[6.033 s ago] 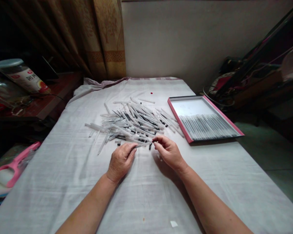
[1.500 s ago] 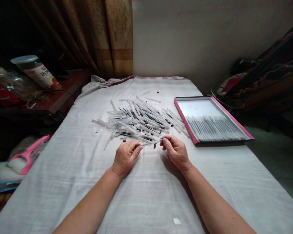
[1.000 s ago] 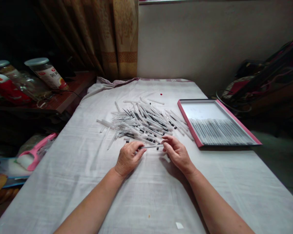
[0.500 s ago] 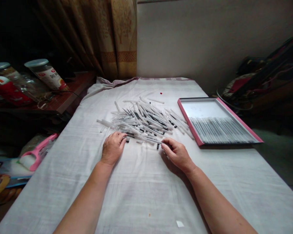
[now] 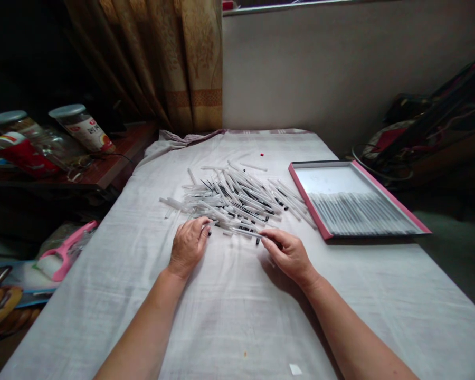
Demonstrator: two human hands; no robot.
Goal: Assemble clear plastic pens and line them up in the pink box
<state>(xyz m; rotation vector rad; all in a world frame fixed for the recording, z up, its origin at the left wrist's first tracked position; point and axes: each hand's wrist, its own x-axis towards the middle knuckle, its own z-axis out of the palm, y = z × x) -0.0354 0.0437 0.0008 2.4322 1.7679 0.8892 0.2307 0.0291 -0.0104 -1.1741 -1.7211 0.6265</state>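
Observation:
A heap of clear plastic pen tubes [image 5: 237,198] with black parts lies on the white cloth [image 5: 229,316]. My right hand [image 5: 288,253] rests at the heap's near edge, with thumb and fingers pinched on one clear pen tube [image 5: 243,232] that points left. A small black piece [image 5: 257,241] lies just beside those fingertips. My left hand [image 5: 188,244] lies palm down at the heap's near left edge. Its fingers are curled together at a tiny black cap [image 5: 209,233]; whether they grip it is unclear.
A pink-rimmed tray [image 5: 304,198] to the right holds a neat row of pens [image 5: 360,214]. A tiny red cap [image 5: 262,155] lies beyond the heap. Jars [image 5: 81,127] stand on a wooden shelf at the left, with a pink-handled roller [image 5: 65,250] below. Cluttered cables lie at the far right.
My left hand let go of the tube held between both hands and went left to the heap's edge. My right hand lowered the tube onto the cloth.

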